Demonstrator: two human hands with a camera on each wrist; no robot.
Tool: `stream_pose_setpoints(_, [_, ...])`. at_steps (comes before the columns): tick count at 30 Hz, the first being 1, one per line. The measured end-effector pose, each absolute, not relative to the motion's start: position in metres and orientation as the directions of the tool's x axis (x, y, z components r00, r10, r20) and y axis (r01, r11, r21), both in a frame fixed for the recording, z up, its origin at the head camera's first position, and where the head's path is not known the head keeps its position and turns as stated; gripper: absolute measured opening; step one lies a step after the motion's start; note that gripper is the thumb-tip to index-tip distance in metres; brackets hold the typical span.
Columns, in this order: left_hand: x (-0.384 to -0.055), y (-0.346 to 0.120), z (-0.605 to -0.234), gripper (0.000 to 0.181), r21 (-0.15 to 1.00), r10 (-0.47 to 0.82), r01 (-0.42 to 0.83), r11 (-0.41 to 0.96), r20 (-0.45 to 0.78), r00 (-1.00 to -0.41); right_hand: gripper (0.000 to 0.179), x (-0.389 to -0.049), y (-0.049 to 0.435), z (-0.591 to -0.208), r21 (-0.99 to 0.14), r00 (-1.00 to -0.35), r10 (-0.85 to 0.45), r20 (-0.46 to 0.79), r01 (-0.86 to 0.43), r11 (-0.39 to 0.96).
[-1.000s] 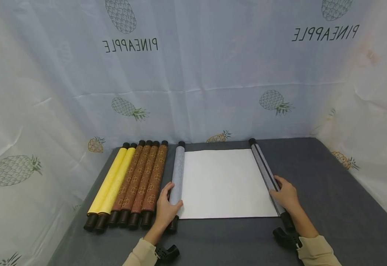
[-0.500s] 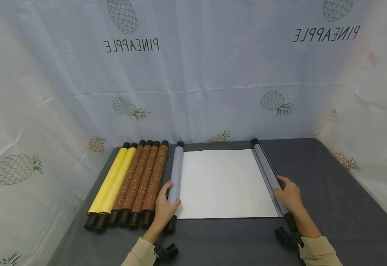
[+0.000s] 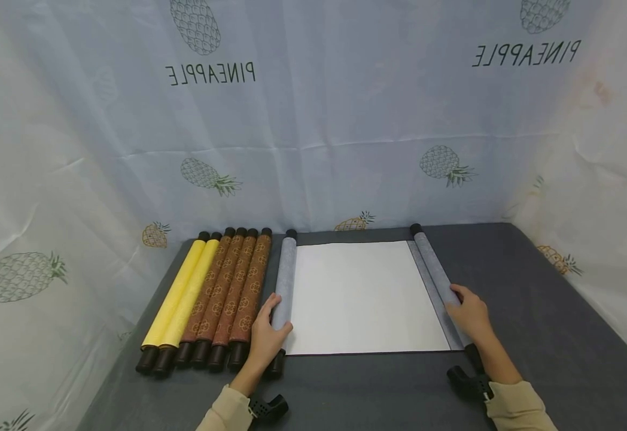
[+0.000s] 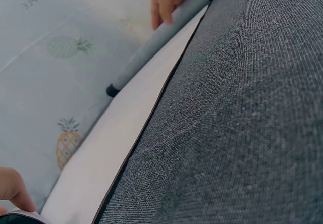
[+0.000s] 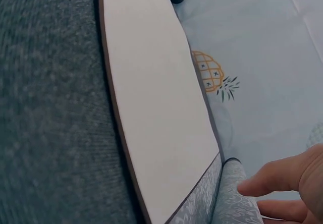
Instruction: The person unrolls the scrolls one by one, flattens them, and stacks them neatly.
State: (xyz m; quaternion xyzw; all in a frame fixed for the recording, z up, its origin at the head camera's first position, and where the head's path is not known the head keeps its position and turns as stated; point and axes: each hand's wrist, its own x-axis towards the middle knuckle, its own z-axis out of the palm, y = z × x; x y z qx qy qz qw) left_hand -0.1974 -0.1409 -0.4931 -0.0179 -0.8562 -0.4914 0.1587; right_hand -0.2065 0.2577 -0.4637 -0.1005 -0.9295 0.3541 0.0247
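Observation:
A hanging scroll lies partly unrolled, its white paper (image 3: 367, 299) flat between two grey-blue rolls with black end knobs. My left hand (image 3: 267, 338) grips the near part of the left roll (image 3: 287, 263), thumb on the paper side and fingers on the outer side. Around the near part of the right roll (image 3: 433, 258) my right hand (image 3: 471, 314) is curled; its thumb (image 5: 252, 183) shows against the patterned roll in the right wrist view. A strip of grey-blue border (image 3: 426, 278) lies between the paper and that roll.
Left of the scroll, two yellow rolled scrolls (image 3: 176, 293) and several brown flower-patterned ones (image 3: 251, 287) lie side by side. All rest on a dark grey cloth-covered table (image 3: 367, 395). A pineapple-printed curtain (image 3: 340, 108) hangs behind and at both sides.
The right roll has turned and moved right with my right hand, uncovering the grey-blue border beside the paper. My left hand and the left roll have shifted slightly left.

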Motion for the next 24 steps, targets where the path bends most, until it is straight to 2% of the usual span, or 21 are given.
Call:
stream_pose_setpoints(4, [-0.1975,-0.1412,-0.4937,0.058,0.832,-0.124,0.185,0.522,0.288,-0.949,0.061,-0.2072,0.2576,-0.4642,-0.646,-0.981,0.191,-0.029,0.164,0.745])
stream_pose_setpoints(17, [-0.1974,-0.1419,-0.4937,0.059,0.839,-0.120,0.174,0.515,0.272,-0.955,0.059,-0.2068,0.2596,-0.4632,-0.628,-0.976,0.217,-0.036,0.191,0.754])
stream_pose_setpoints(24, [-0.1968,-0.1431,-0.4947,0.059,0.840,-0.111,0.187,0.509,0.280,-0.954,0.058,-0.2064,0.2595,-0.4671,-0.664,-0.969,0.246,0.013,0.176,0.727])
